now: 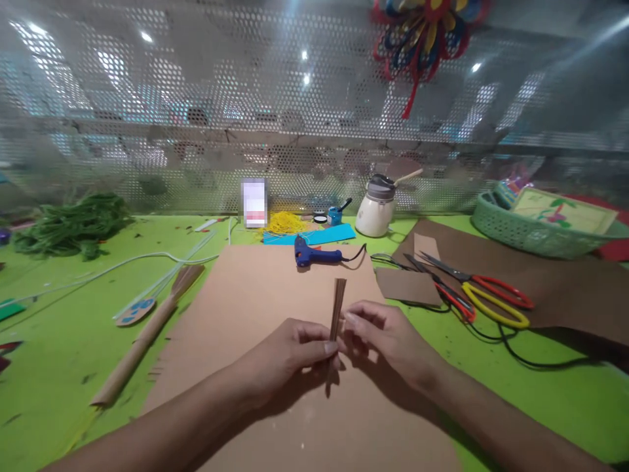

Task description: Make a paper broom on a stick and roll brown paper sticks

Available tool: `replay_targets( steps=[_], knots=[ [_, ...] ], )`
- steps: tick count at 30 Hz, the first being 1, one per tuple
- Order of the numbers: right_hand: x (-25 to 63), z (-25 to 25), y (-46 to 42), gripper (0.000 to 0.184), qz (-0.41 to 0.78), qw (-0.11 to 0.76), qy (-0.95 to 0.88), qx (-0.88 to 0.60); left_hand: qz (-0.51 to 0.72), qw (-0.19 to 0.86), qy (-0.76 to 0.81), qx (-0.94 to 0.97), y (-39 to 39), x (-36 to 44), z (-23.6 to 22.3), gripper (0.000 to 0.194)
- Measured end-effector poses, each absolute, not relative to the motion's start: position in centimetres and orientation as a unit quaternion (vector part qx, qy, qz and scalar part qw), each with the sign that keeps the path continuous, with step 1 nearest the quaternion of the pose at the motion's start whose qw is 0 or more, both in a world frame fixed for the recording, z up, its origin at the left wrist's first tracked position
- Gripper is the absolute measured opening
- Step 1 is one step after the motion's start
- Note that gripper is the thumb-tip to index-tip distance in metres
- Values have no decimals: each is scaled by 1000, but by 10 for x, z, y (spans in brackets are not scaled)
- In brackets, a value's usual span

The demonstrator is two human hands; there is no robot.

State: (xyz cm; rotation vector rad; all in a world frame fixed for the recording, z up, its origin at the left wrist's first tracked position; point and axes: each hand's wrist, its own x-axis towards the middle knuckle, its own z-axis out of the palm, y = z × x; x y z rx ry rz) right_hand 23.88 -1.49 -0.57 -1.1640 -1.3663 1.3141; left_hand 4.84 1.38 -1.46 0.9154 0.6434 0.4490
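Observation:
My left hand (299, 347) pinches a narrow bundle of pleated brown paper (338, 305) between thumb and fingers. The bundle stands nearly upright, with its lower end poking out beneath the fingers. Close against its right edge is my right hand (381, 334), with thumb and index finger brought together. Whether those fingertips grip the paper's edge or something small cannot be made out. Under both hands lies a large tan paper sheet (265, 295). A blue hot glue gun (317, 254) rests on the sheet's far part.
Scissors with red and yellow handles (491, 298) lie at right on dark brown paper (457, 249), near a green basket (535, 229). A rolled paper tube (137, 347) is at left. Behind stand a white jar (376, 210), blue paint pot (335, 215) and perforated screen (196, 151).

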Motion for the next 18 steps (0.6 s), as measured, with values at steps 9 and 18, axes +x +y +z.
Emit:
replay_targets(
  steps=[9, 18],
  knots=[
    [229, -18, -18, 29, 521, 446, -579, -441, 230, 800, 286, 474, 12, 51, -20, 19],
    [306, 4, 27, 19, 90, 246, -732, -629, 375, 726, 405, 409, 49, 40, -9, 10]
  ],
)
